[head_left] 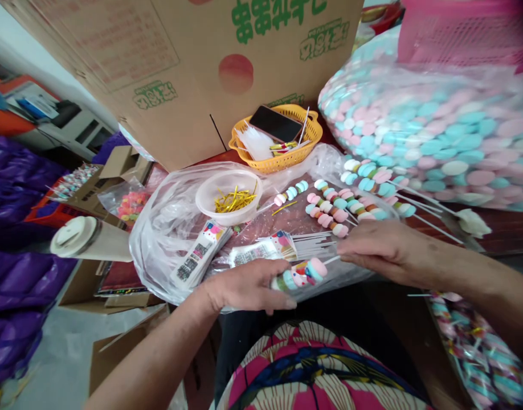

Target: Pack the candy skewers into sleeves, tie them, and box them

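Left hand (248,287) curls round one marshmallow skewer (317,267), patterned wrapper (301,274) on it; right hand (368,250) pinches tight at its stick end. Skewer sits between hands. Just beyond: two stacks of printed packets (201,253), one bowl (205,197) of gold ties (232,201), one lone skewer (293,193) beside it. Near right hand, overlapping skewers (327,213), exact count unclear. Farther: one yellow basket (282,164), one phone (275,123) inside.

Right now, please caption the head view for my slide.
Left hand holds a candy skewer; right hand grips its stick.
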Demonstrator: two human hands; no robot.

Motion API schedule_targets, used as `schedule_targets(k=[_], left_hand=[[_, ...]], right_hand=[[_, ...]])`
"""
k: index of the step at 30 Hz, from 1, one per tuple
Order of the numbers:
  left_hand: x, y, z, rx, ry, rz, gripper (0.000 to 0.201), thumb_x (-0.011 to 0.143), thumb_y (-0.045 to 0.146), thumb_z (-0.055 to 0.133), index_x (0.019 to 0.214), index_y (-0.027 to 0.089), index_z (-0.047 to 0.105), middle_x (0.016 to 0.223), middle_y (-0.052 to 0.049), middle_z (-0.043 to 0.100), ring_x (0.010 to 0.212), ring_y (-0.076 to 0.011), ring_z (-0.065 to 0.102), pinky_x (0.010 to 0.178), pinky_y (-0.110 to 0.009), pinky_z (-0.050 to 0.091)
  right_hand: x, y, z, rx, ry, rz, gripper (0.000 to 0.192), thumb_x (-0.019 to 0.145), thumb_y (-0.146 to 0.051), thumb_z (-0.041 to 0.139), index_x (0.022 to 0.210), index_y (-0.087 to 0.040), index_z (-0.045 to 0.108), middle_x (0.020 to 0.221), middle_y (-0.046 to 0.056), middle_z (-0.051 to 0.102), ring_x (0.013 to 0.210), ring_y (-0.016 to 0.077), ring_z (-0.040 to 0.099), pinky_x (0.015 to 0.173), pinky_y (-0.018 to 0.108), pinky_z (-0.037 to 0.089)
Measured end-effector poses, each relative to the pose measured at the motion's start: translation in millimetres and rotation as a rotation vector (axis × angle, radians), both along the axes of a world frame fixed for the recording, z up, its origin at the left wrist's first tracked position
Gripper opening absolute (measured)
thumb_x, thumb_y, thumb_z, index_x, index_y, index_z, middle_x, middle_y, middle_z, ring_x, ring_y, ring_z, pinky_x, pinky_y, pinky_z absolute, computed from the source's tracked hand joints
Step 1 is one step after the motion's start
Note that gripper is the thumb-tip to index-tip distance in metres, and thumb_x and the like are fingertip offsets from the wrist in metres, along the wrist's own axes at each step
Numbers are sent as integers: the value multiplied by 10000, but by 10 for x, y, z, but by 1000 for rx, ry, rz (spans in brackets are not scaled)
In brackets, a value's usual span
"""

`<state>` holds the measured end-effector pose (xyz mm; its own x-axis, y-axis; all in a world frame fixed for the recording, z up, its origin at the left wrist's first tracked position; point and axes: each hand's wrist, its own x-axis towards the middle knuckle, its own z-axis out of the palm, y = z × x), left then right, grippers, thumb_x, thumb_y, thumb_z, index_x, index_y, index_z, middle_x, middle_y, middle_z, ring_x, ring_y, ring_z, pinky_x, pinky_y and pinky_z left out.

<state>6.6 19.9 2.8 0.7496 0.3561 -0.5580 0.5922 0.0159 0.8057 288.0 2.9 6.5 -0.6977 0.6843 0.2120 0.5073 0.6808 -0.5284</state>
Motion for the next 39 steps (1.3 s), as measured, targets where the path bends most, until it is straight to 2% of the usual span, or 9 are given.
schedule_targets(k=[4, 8, 15, 24, 26, 30, 32, 35, 39], left_hand=[[-81, 60, -98, -673, -167, -6, 596, 641, 503, 794, 1077, 171, 559, 602, 39, 617, 442, -112, 562, 414, -211, 470], [-56, 71, -139, -771, -162, -16, 559, 611, 418, 850, 1029, 148, 595, 619, 34, 648, 492, -107, 616, 471, -198, 530], [60, 41, -139, -561, -154, 39, 421, 606, 287, 845, 918, 172, 586, 621, 78, 595, 463, -70, 574, 429, -163, 495], [132, 88, -123, -341, -90, -27, 385, 607, 390, 811, 800, 178, 554, 673, 58, 545, 511, -81, 500, 465, -213, 447], [150, 60, -95, -80, -104, 45, 349, 681, 380, 756, 909, 185, 578, 789, 25, 604, 654, -128, 567, 612, -262, 498], [253, -92, -86, 718, 142, 177, 434, 799, 289, 619, 1211, 195, 521, 1097, -90, 653, 1005, -269, 600, 920, -417, 450], [302, -153, -114, 900, 300, 158, 466, 821, 274, 573, 1267, 170, 488, 1122, -135, 653, 1027, -312, 602, 929, -461, 435], [294, -146, -133, 859, 382, 87, 355, 817, 242, 554, 1162, 160, 549, 1045, -124, 676, 933, -290, 627, 837, -407, 467], [172, -29, -50, 593, 172, -104, 235, 801, 319, 624, 999, 196, 599, 895, -28, 671, 815, -202, 612, 753, -296, 455]], right_hand=[[56, -22, 158, 150, 15, 21, 302, 966, -229, 403, 761, -216, 625, 639, 24, 585, 631, 166, 541, 624, 303, 373], [69, -46, 239, 225, -20, 9, 308, 956, -202, 392, 764, -242, 629, 610, 23, 575, 606, 182, 533, 617, 330, 373], [8, -67, 240, 272, -66, -11, 308, 949, -184, 377, 819, -225, 653, 617, 43, 557, 621, 194, 508, 629, 356, 346], [-101, -25, 178, 416, -110, 54, 237, 863, -98, 427, 783, -197, 628, 700, 53, 624, 701, 199, 505, 681, 348, 332], [-86, -24, 179, 317, -136, 23, 230, 872, -120, 438, 734, -196, 606, 667, 45, 603, 670, 190, 514, 655, 330, 320], [-84, -15, 188, 100, -145, -144, 258, 892, -213, 456, 645, -195, 530, 575, 6, 542, 539, 141, 463, 552, 284, 253], [-106, -8, 185, 23, -131, -182, 294, 901, -241, 442, 618, -190, 506, 544, -8, 518, 502, 123, 435, 524, 273, 234], [-107, -3, 178, 42, -128, -113, 297, 902, -228, 432, 625, -188, 532, 550, -5, 526, 523, 127, 457, 535, 271, 257], [-42, -13, 183, 224, -189, 6, 243, 859, -128, 443, 686, -203, 597, 627, 21, 586, 620, 165, 496, 642, 312, 307]])
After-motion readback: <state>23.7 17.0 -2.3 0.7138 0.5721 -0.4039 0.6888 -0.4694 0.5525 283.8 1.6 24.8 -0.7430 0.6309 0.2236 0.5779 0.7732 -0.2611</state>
